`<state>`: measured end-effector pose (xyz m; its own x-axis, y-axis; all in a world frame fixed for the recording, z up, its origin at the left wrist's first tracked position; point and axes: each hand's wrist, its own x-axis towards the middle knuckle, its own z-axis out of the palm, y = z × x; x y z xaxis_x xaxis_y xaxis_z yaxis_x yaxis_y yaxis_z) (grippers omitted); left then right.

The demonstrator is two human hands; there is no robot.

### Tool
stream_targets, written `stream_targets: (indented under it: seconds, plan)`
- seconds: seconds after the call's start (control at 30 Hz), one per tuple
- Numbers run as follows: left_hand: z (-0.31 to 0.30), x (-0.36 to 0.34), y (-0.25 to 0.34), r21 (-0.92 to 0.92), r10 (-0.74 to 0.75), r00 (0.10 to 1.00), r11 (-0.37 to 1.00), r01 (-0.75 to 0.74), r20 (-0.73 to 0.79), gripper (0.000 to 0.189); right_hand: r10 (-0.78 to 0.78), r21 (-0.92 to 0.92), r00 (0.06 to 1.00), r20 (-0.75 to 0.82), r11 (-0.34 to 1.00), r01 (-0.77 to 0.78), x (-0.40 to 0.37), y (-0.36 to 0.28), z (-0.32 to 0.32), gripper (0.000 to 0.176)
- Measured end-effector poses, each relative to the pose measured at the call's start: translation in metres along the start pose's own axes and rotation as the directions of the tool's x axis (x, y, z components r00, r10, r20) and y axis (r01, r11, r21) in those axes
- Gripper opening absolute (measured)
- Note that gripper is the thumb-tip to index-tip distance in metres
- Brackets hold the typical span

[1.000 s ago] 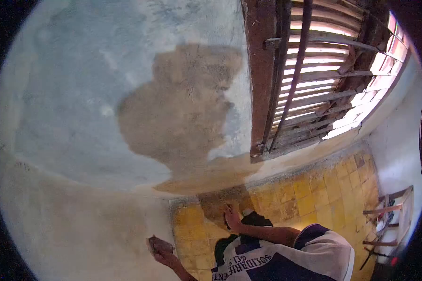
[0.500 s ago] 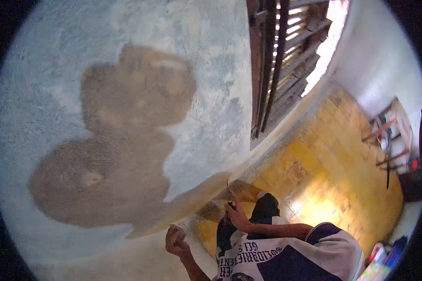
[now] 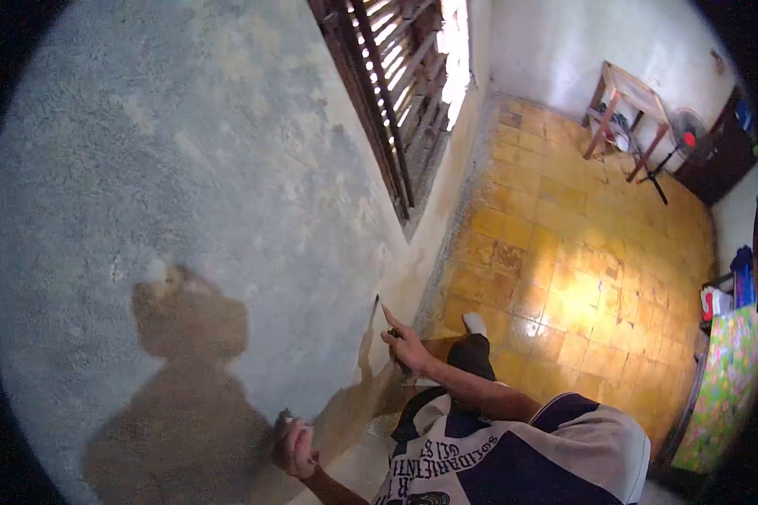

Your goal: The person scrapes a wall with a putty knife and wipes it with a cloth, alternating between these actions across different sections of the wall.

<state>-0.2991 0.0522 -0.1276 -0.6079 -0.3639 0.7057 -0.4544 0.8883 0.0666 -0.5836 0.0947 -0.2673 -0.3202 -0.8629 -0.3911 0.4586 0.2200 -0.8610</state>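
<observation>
Rough grey plaster wall (image 3: 185, 168): 2 hands at it.
- Left hand (image 3: 295, 446): low on the wall, curled around small brownish block (image 3: 285, 417).
- Right hand (image 3: 406, 343): further along the wall, forefinger extended, pinching thin dark tool (image 3: 379, 308).
- Change: both hands have risen against the wall within 1 second, so surface contact seems made.

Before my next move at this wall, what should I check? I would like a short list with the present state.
1. Grip of left hand on small object: ok.
2. What that object is: cannot tell.
3. Finger of right hand on the wall: ok.
4. Wall beside left hand well lit: not ok, shadow covers it.
5. Anything held in right hand: cannot tell.
</observation>
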Motion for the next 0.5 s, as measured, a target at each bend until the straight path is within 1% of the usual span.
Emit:
stream_targets:
  seconds: [0.03, 0.1, 0.13, 0.23, 0.33, 0.43, 0.47, 0.5]
  plan:
    - [-0.004, -0.003, -0.009, 0.016, -0.007, 1.000, 1.000, 0.006, 0.016, 0.014, -0.008, -0.038, 1.000, 0.013, 0.999, 0.009, -0.004, -0.003, -0.004, 0.062]
    - [-0.003, -0.035, -0.028, 0.041, -0.130, 0.986, 0.990, 0.135, -0.104, 0.015, -0.030, -0.035, 1.000, 0.001, 0.999, 0.030, -0.004, -0.004, -0.008, 0.062]
    - [-0.006, -0.010, -0.023, -0.146, -0.036, 0.992, 0.989, 0.018, -0.123, 0.014, -0.047, -0.031, 0.999, -0.003, 0.998, 0.047, -0.001, -0.003, -0.007, 0.062]
    - [-0.013, -0.006, -0.026, -0.204, 0.016, 0.999, 0.979, -0.007, 0.040, 0.017, -0.023, 0.017, 0.988, -0.150, 1.000, 0.026, 0.038, 0.011, -0.014, 0.064]
    - [-0.016, 0.005, -0.022, -0.136, 0.045, 0.997, 0.990, -0.036, 0.064, 0.018, -0.034, -0.119, 0.980, -0.194, 0.993, 0.011, 0.052, -0.001, -0.032, 0.065]
    - [-0.014, 0.002, -0.025, -0.120, 0.029, 0.994, 0.993, -0.017, 0.101, 0.022, -0.066, -0.163, 0.985, -0.161, 0.986, 0.039, 0.047, 0.014, -0.029, 0.064]
    - [-0.012, 0.005, -0.025, -0.105, 0.063, 0.995, 0.993, -0.055, 0.075, 0.024, -0.029, -0.158, 0.987, -0.161, 0.987, 0.003, 0.030, 0.010, -0.014, 0.064]
    - [-0.010, 0.007, -0.024, -0.088, 0.098, 0.994, 0.992, -0.093, 0.052, 0.026, -0.037, -0.137, 0.987, -0.158, 0.990, 0.015, 0.021, 0.011, -0.002, 0.064]
